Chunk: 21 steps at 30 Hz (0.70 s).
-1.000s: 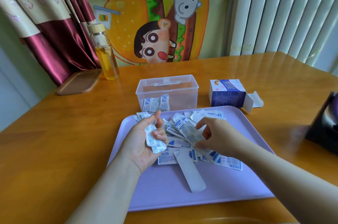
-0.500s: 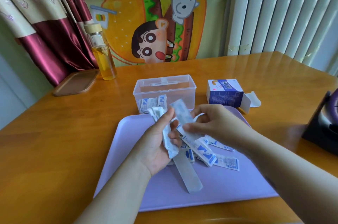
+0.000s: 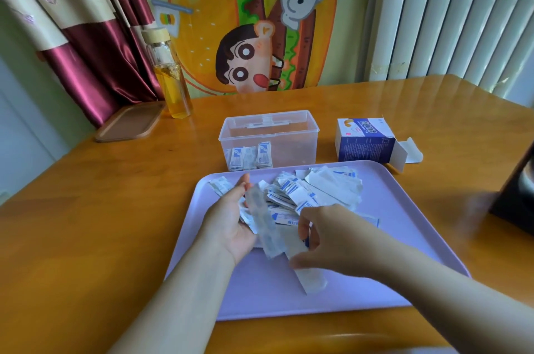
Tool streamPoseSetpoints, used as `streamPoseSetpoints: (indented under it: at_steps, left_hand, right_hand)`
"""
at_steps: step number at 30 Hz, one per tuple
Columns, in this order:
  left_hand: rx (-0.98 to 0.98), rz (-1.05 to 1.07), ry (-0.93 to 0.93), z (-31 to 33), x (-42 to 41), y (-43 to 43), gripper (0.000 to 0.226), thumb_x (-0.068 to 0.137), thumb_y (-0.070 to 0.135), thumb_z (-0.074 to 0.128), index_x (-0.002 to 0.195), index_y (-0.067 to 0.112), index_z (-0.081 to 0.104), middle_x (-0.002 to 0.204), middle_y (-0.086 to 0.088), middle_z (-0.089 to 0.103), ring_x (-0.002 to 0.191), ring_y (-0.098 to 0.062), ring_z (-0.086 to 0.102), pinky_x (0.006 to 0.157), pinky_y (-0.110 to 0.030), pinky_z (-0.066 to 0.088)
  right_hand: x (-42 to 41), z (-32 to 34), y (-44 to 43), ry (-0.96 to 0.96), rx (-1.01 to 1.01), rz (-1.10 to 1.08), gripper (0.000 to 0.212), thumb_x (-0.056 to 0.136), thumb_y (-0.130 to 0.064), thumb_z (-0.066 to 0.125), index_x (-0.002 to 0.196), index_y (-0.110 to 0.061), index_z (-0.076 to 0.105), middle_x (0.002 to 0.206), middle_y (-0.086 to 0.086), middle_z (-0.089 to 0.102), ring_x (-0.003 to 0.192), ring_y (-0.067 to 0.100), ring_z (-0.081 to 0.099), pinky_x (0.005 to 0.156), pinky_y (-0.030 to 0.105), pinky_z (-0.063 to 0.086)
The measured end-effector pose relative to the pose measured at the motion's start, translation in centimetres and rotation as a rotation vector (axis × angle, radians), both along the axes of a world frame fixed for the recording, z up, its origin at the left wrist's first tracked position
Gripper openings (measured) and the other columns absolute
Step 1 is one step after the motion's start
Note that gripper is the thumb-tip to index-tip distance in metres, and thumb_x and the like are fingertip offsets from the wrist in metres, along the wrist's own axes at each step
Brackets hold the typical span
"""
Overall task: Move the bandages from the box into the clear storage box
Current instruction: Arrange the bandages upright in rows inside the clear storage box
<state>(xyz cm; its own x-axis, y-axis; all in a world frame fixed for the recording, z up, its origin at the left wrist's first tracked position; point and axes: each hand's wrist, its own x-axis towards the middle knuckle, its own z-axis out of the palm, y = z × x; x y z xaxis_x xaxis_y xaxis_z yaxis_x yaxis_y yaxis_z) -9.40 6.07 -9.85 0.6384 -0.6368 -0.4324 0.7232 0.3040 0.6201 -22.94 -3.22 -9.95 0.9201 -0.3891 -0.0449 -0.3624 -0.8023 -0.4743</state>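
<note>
Nearest on the lilac tray (image 3: 390, 238), a long strip (image 3: 313, 281) lies flat, and the right hand (image 3: 326, 238) hangs over its far end with fingers curled. Blur hides whether thumb and fingers have actually closed on it. Just left, the left hand (image 3: 228, 226) lies palm up, its fingers cupped round a small bundle (image 3: 261, 218) of wrapped strips. Beyond both hands the loose bandages (image 3: 306, 194) are heaped on the far half of the tray. Past the tray on the bench (image 3: 86, 209) stands the clear storage box (image 3: 289, 134), lid off, with only a few packets in its left corner. The cardboard box (image 3: 365, 142) lies to its right, flap open. The step in hand looks like gathering. Next, the right hand likely needs a firm pinch on the long strip to add it to the bundle, which then goes forward into the clear box.
</note>
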Motion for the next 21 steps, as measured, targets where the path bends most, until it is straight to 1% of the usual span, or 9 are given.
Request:
streamPoseSetpoints:
  at_steps: [2, 4, 6, 8, 10, 14, 15, 18, 21]
  left_hand:
    - [-0.010, 0.049, 0.030, -0.4, 0.0, -0.1, 0.016, 0.099, 0.013, 0.045, 0.099, 0.019, 0.060, 0.069, 0.006, 0.049, 0.045, -0.004, 0.042, 0.041, -0.013, 0.041]
    - [-0.025, 0.097, 0.052, -0.6, 0.1, -0.2, 0.018, 0.099, 0.008, 0.041, 0.095, 0.015, 0.057, 0.067, 0.004, 0.047, 0.035, -0.004, 0.034, 0.033, -0.012, 0.029]
    - [-0.030, 0.100, 0.050, -0.6, 0.0, -0.2, 0.018, 0.098, 0.008, 0.041, 0.094, 0.015, 0.057, 0.067, 0.004, 0.046, 0.034, -0.004, 0.032, 0.033, -0.013, 0.028]
    - [-0.034, 0.081, 0.041, -0.5, -0.2, -0.4, 0.017, 0.098, 0.009, 0.042, 0.096, 0.015, 0.057, 0.067, 0.005, 0.046, 0.035, -0.004, 0.032, 0.034, -0.013, 0.029]
    - [-0.029, 0.073, 0.035, -0.4, -0.3, -0.5, 0.015, 0.098, 0.010, 0.043, 0.097, 0.015, 0.058, 0.067, 0.005, 0.046, 0.035, -0.004, 0.032, 0.034, -0.013, 0.029]
    - [-0.028, 0.071, 0.024, 0.0, -0.4, -0.6, 0.012, 0.098, 0.012, 0.046, 0.095, 0.014, 0.057, 0.068, 0.004, 0.046, 0.034, -0.004, 0.033, 0.034, -0.013, 0.029]
    - [-0.029, 0.063, 0.020, 0.0, -0.5, -0.6, 0.010, 0.097, 0.013, 0.047, 0.093, 0.013, 0.056, 0.068, 0.004, 0.046, 0.034, -0.004, 0.032, 0.034, -0.013, 0.029]
    - [-0.012, 0.053, 0.032, 0.1, -0.4, -0.1, 0.013, 0.097, 0.018, 0.050, 0.085, 0.011, 0.051, 0.069, 0.003, 0.047, 0.035, -0.004, 0.033, 0.035, -0.012, 0.030]
    - [-0.011, 0.085, 0.082, 0.3, 0.0, 0.5, 0.016, 0.098, 0.019, 0.047, 0.086, 0.007, 0.048, 0.078, -0.002, 0.050, 0.048, -0.006, 0.036, 0.039, -0.012, 0.035]
  right_hand:
    - [0.1, 0.0, -0.1, 0.000, 0.000, 0.004, 0.027, 0.068, -0.038, 0.073, 0.081, -0.022, 0.056, 0.068, -0.009, 0.058, 0.062, 0.006, 0.049, 0.057, 0.026, 0.041]
    - [0.1, 0.3, -0.2, -0.019, 0.000, 0.001, 0.023, 0.070, -0.038, 0.071, 0.080, -0.023, 0.056, 0.065, -0.010, 0.055, 0.062, 0.006, 0.049, 0.055, 0.023, 0.039]
    - [0.4, 0.7, -0.2, -0.073, -0.038, -0.008, 0.016, 0.078, -0.039, 0.066, 0.081, -0.025, 0.059, 0.064, -0.012, 0.051, 0.064, 0.007, 0.048, 0.056, 0.023, 0.038]
    - [0.9, 0.9, 0.0, -0.107, -0.078, -0.016, 0.019, 0.085, -0.044, 0.059, 0.093, -0.028, 0.063, 0.065, -0.014, 0.048, 0.068, 0.009, 0.046, 0.060, 0.025, 0.037]
    - [1.5, 0.7, 0.5, -0.096, -0.090, -0.014, 0.038, 0.082, -0.053, 0.059, 0.112, -0.029, 0.059, 0.074, -0.013, 0.052, 0.073, 0.010, 0.048, 0.064, 0.026, 0.038]
    - [2.8, -0.2, 1.3, -0.003, -0.168, -0.025, 0.076, 0.076, -0.059, 0.062, 0.137, -0.025, 0.034, 0.096, -0.005, 0.060, 0.096, 0.019, 0.058, 0.068, 0.030, 0.042]
    - [3.1, -0.4, 1.2, 0.022, -0.188, -0.028, 0.078, 0.076, -0.059, 0.063, 0.138, -0.023, 0.032, 0.099, -0.003, 0.061, 0.099, 0.021, 0.058, 0.068, 0.031, 0.041]
    - [3.7, -0.6, 0.8, 0.068, -0.194, -0.024, 0.068, 0.073, -0.058, 0.066, 0.126, -0.022, 0.044, 0.103, -0.002, 0.061, 0.100, 0.022, 0.058, 0.066, 0.030, 0.038]
    - [3.9, -0.7, 0.5, 0.047, -0.145, -0.030, 0.064, 0.074, -0.052, 0.068, 0.126, -0.025, 0.044, 0.105, -0.002, 0.062, 0.100, 0.021, 0.058, 0.069, 0.029, 0.040]
